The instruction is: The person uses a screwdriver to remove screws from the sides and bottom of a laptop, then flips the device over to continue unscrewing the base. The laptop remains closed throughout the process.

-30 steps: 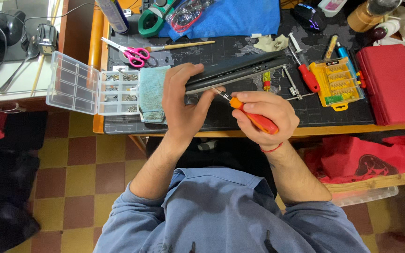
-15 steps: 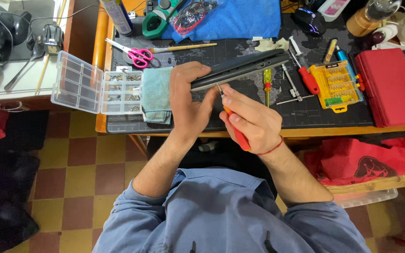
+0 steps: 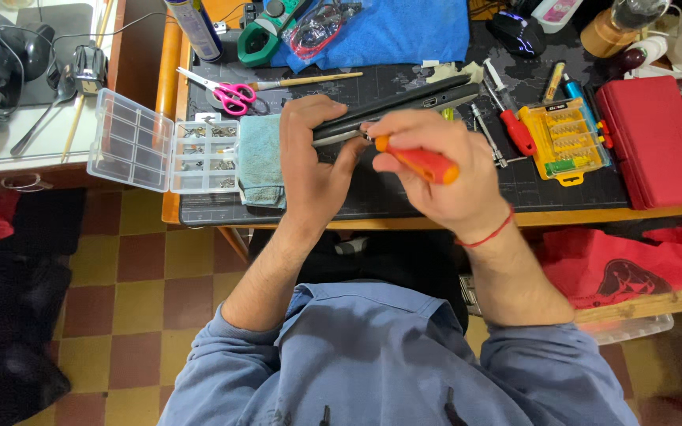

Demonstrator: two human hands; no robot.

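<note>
Dark slim closed laptop (image 3: 404,106), black and grey, lies at a slant across the black patterned mat (image 3: 436,197) on the counter (image 3: 169,118), its near end under the two hands; left hand (image 3: 309,162) closed over that end, thumb along the edge, pressing it down; right hand (image 3: 436,170) closed around an orange-handled screwdriver (image 3: 416,160), shaft pointing left with the tip at the laptop's edge, just beside the left thumb; thin red cord (image 3: 487,234) circles the right wrist.

Folded teal cloth (image 3: 260,160) sits just left of the left hand, touching the laptop's end; beside it a clear plastic compartment box (image 3: 163,146), lid swung open to the left, small metal parts in the compartments; pink-handled scissors (image 3: 222,91) and a wooden-handled brush (image 3: 309,80) lie beyond the box; blue cloth (image 3: 388,31) at the far edge, with a green-cased tool (image 3: 266,31) at its left corner.

Right of the laptop: red-handled screwdriver (image 3: 515,126), then a yellow tray of screwdriver bits (image 3: 566,140), then a red flat case (image 3: 657,142) near the counter's right end; all clear of the hands.

Person wears a blue shirt (image 3: 388,363); checked brown and yellow floor tiles (image 3: 151,300) show below the counter; red fabric (image 3: 625,264) lies lower right.
</note>
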